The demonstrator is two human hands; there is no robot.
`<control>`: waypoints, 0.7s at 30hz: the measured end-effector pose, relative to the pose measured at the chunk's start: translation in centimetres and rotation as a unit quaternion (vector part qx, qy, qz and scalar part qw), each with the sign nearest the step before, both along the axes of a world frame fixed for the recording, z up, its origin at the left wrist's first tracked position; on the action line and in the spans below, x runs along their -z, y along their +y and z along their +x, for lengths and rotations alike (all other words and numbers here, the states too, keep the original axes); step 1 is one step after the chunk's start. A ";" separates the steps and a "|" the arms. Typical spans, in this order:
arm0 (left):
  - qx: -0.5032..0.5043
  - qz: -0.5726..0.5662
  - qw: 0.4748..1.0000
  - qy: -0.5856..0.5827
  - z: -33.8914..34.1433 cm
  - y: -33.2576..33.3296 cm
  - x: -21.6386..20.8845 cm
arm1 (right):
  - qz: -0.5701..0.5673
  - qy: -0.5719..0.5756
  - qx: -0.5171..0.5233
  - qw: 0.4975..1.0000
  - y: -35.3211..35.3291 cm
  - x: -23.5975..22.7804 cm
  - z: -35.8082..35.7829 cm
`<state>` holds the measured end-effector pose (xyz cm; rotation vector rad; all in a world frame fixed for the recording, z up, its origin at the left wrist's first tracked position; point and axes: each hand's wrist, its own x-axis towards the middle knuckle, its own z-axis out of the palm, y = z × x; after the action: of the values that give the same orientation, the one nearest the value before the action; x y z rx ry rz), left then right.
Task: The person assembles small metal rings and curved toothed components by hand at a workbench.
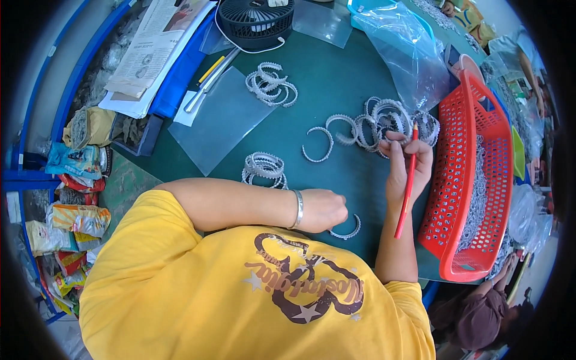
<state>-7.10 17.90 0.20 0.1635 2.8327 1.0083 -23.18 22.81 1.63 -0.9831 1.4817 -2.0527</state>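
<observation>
My right hand (410,165) grips a red pencil (406,195), which slants across the palm with its tip upward. Its fingertips reach the edge of a loose pile of grey, toothed, C-shaped bands (387,112), like open bangles. My left hand (324,210), a silver bangle (298,208) on its wrist, is closed low on the table; what its fingers hold, if anything, is hidden. Beside it lies a single open band (354,229), one end close under the hand. Another single band (328,152) lies between both hands and the pile. A stacked group of bands (264,168) stands beyond my left forearm.
More bands (271,85) lie farther back near a clear plastic sheet (222,117). A red perforated basket (456,198) of grey pieces stands at right. A black fan (256,24), papers (153,54), a plastic bag (408,60) and a grey box (141,139) surround the green tabletop. A person (480,318) sits lower right.
</observation>
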 end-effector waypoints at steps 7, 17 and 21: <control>-0.214 -0.032 0.972 0.091 -0.1 -5.2 -0.8 | 0.070 -0.071 -0.033 0.994 1.0 -0.5 -0.7; -0.389 0.462 0.790 0.099 1.6 -6.5 -4.8 | 0.117 -0.186 -0.185 0.958 1.9 -2.0 1.4; -0.406 0.458 0.788 0.067 2.3 -5.5 -5.0 | 0.115 -0.170 -0.228 0.952 1.8 -2.1 1.6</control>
<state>-4.76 12.37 5.19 -1.0144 2.1682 2.5360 -21.54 24.59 3.74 -0.7461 1.1508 -1.5798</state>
